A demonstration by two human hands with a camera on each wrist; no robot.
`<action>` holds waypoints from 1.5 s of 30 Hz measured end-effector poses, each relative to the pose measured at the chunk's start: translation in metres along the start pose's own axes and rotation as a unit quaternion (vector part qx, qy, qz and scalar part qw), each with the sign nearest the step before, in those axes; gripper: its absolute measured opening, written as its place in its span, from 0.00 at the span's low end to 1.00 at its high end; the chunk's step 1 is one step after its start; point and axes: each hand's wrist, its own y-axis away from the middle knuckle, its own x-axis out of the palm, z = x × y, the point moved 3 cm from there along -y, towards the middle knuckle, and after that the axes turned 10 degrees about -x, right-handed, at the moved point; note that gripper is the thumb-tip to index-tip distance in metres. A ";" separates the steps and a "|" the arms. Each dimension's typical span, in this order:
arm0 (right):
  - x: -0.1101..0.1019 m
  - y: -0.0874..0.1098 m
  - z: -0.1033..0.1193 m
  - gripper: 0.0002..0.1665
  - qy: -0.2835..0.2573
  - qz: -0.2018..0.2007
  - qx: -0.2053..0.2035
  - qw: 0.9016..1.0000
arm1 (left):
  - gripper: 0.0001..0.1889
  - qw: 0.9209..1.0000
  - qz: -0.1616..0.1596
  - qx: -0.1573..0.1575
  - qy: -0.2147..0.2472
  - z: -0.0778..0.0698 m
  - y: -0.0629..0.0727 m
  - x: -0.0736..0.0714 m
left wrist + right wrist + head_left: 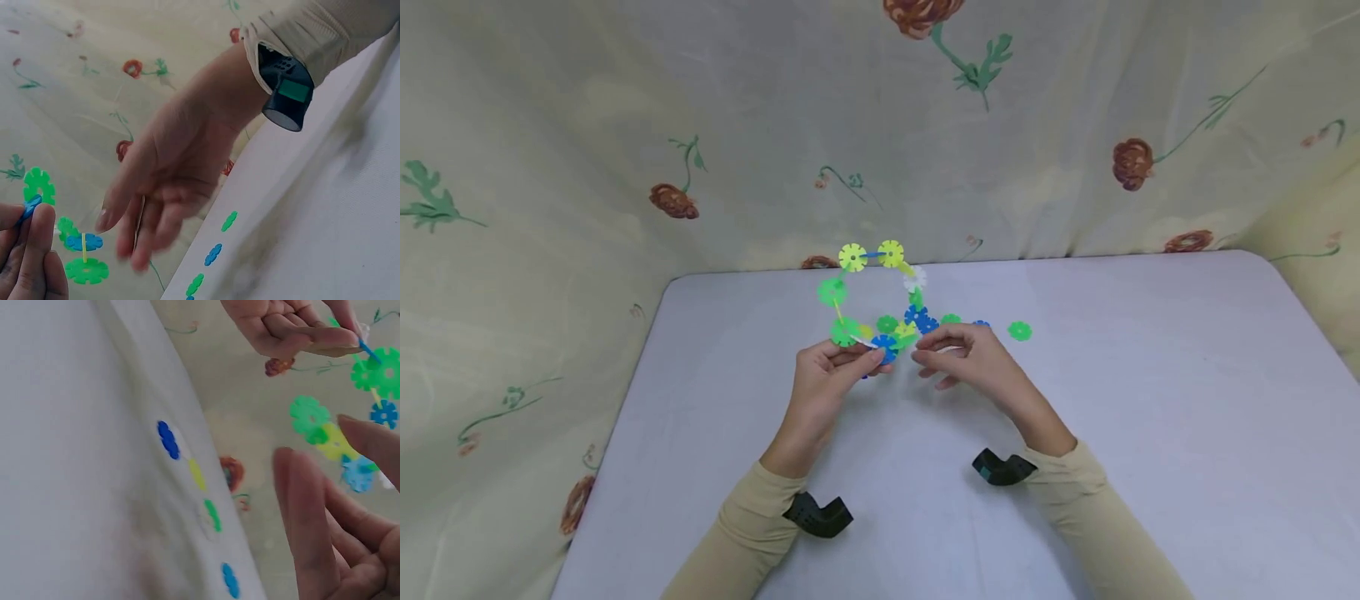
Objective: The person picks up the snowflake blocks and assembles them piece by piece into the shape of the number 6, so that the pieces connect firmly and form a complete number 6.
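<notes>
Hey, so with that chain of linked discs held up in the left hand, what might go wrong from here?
Only the left hand holds the chain, pinching a blue disc; the chain might slip or a joint come loose. The right hand, close by, might bump it. A loose green disc on the table near the right hand could get knocked away.
</notes>
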 end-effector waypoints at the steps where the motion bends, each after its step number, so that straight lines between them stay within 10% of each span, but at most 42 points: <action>1: 0.002 -0.001 -0.003 0.25 -0.016 0.022 0.022 0.999 | 0.11 1.000 0.004 0.000 0.002 0.000 0.000 0.000; 6: 0.010 -0.004 -0.011 0.26 -0.085 0.056 0.043 0.994 | 0.12 1.000 0.022 0.008 0.007 0.001 0.001 0.001; 16: -0.014 -0.002 0.000 0.03 -0.148 -0.047 0.007 0.988 | 0.14 0.999 0.026 0.021 -0.006 0.001 0.002 0.002; 45: -0.019 0.006 0.019 0.06 -0.087 -0.059 -0.044 0.993 | 0.11 1.000 0.002 0.014 -0.021 0.005 -0.003 0.002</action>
